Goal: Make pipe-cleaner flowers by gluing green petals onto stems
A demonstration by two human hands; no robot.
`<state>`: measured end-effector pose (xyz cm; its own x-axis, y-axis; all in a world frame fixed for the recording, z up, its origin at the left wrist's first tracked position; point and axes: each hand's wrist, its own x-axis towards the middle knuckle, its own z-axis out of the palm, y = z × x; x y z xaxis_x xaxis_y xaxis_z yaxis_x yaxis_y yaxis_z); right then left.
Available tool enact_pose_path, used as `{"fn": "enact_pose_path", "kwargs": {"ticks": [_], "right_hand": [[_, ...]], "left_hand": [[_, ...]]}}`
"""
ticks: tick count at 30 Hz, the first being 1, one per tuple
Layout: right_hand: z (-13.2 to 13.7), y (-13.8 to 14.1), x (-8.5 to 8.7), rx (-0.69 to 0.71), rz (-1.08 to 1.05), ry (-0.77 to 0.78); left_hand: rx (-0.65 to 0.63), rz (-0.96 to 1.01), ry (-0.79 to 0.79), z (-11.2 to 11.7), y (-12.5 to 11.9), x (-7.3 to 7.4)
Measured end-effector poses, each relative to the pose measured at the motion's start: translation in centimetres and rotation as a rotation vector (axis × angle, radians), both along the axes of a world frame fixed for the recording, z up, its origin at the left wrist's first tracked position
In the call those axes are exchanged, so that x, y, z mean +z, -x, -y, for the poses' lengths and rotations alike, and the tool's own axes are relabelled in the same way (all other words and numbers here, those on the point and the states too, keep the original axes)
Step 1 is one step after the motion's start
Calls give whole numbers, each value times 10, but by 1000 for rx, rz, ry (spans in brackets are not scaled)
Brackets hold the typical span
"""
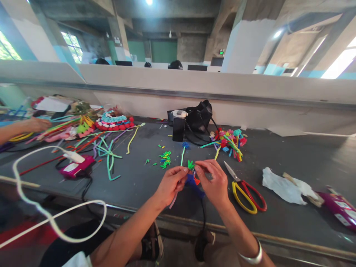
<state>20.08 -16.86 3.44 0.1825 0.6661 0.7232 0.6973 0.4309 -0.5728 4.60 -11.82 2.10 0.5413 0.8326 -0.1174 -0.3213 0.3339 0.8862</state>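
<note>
My left hand [172,183] is closed in a pinch round a green pipe-cleaner flower [191,164]; a purple stem [172,200] sticks out below that hand. My right hand [213,180] meets it from the right, its thumb and fingertips pinched at the flower's edge; what lies between them is hidden. Under both hands lies a blue tool [197,189] with an orange part and a black cable, looking like a hot glue gun, partly covered. Short green pipe-cleaner pieces [165,158] lie beyond my left hand. A blue flower [185,145] on a pale green stem lies behind.
Scissors [244,193] with yellow and red handles lie right of my right hand. Finished flowers [230,141], a phone [178,129] and a black bag [201,116] are at the back. Left are loose pipe cleaners [109,157], a magenta box [76,167], a white cable [33,202] and another person's hand [35,125].
</note>
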Motion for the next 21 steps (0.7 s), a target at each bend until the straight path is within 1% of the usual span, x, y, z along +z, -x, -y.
{"fn": "enact_pose_path", "kwargs": {"ticks": [3,6,8,11,14,18,21], "right_hand": [[4,-1,4,-70,-35,-42],[7,-3,7,-135,-53,-74],[8,-3,8,-147,-55,-89],[8,-1,7,-131,-36,-91],[6,2,4,-115,-20,-79],[2,3,0,-107,-13,-60],[0,2,-3,-113,-4,-50]], "left_hand": [[19,33,20,-8,5,-3],[67,52,31,-25,12,-3],[78,46,28,-37,17,-1],[50,30,14,-53,19,4],[15,83,22,-66,15,6],[-61,181,103,-83,5,7],[-95,204,105,-92,-1,5]]}}
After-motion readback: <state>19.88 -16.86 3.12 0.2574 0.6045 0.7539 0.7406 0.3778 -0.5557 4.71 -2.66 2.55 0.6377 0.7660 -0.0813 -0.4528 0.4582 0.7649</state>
